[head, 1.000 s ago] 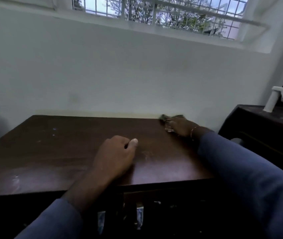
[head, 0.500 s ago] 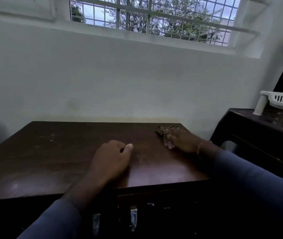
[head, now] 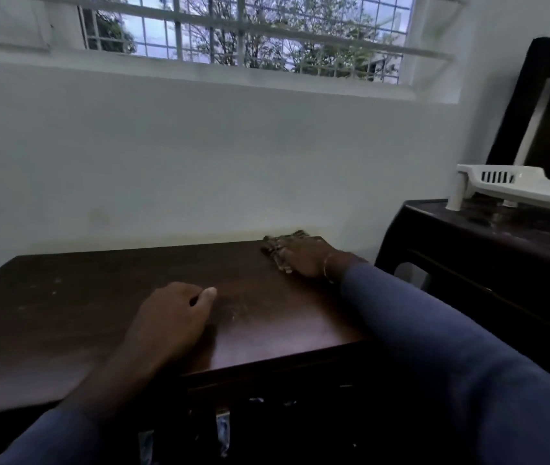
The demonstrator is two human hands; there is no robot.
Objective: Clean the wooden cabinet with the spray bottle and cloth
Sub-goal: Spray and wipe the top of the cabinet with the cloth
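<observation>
Left hand loosely curled, holding nothing, resting knuckles-up on dark brown wooden cabinet top, likely as a brace; beyond and rightward, right hand pressed flat on crumpled dark patterned cloth at far right corner, presumably wiping; spray bottle not visible.

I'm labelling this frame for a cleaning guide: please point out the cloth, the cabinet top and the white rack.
cloth (head: 272, 247): head view, patterned edge showing past the fingers.
cabinet top (head: 99, 290): head view, bare dark wood left of centre.
white rack (head: 501, 182): head view, slotted side wall.
</observation>
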